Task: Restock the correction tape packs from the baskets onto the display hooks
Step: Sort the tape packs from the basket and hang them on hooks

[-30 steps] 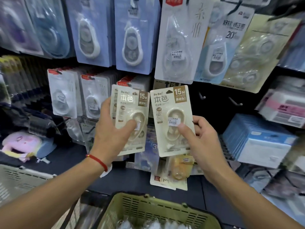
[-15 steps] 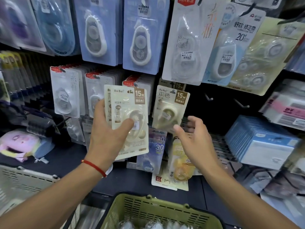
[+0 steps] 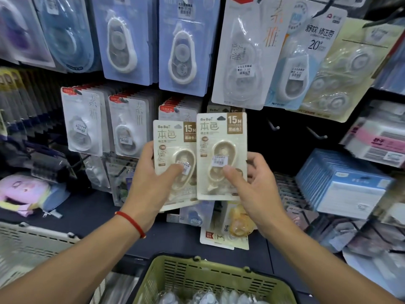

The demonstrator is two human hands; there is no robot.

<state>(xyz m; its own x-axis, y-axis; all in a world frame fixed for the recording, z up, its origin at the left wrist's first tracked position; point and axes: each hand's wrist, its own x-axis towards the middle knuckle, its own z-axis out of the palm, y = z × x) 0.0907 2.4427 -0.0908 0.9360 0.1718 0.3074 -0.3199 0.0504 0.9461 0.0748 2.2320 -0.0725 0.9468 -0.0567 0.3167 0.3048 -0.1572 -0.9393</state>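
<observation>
Fingers point(image 3: 232, 174) of right hand point(image 3: 256, 194) pinch cream pack point(image 3: 221, 137) (thumb in front).

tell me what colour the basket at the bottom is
Olive green basket, with slotted walls, best seen in the head view, the only one.

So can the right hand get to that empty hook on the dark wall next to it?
Probably yes. The empty hook sticks out up and to the right of the right hand, with nothing hanging between them. But that hand is holding a beige pack, so the pack would travel along.
</observation>
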